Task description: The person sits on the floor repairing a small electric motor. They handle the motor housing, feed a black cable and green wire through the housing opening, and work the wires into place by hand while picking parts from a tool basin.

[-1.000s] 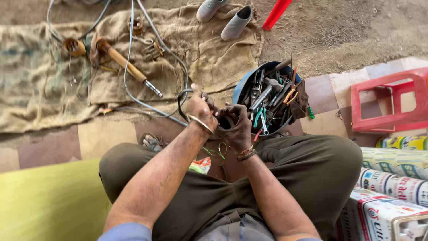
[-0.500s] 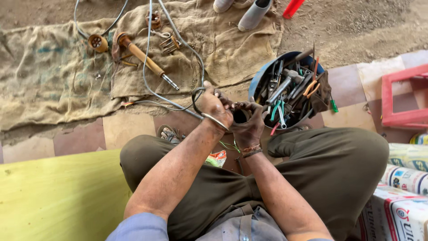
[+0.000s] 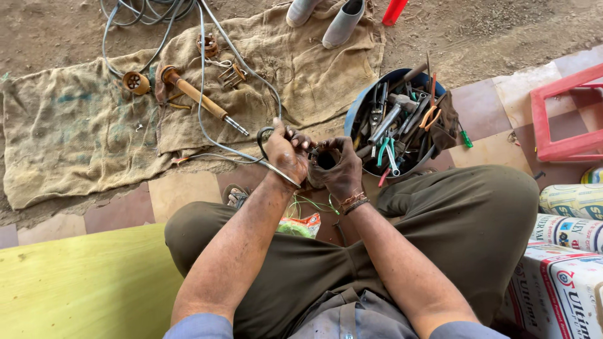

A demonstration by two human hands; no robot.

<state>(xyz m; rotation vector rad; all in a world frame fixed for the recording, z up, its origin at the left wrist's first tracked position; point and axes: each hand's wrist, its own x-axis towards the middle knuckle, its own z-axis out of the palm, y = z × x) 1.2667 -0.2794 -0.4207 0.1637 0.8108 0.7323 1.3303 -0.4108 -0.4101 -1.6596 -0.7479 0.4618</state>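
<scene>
We had both hands up close together over the knees, the left hand [image 3: 286, 154] curled tight round a dark loop of cable [image 3: 267, 135], fingers pressed together on it, and the right hand [image 3: 339, 168] clenched round a small dark part [image 3: 325, 160], thumb and fingers pinching it between the two fists. The part sat just beside the tool bowl [image 3: 361, 100], near the front edge of the sacking [image 3: 81, 132]. Greasy fingers, we judged, could let the part slip and drop among the green wires [image 3: 314, 207] at our feet. The grey cable ran back across the sacking past the soldering iron [image 3: 198, 100]; a hard tug might have dragged it. An elbow swing could also have tipped the crowded bowl.
</scene>
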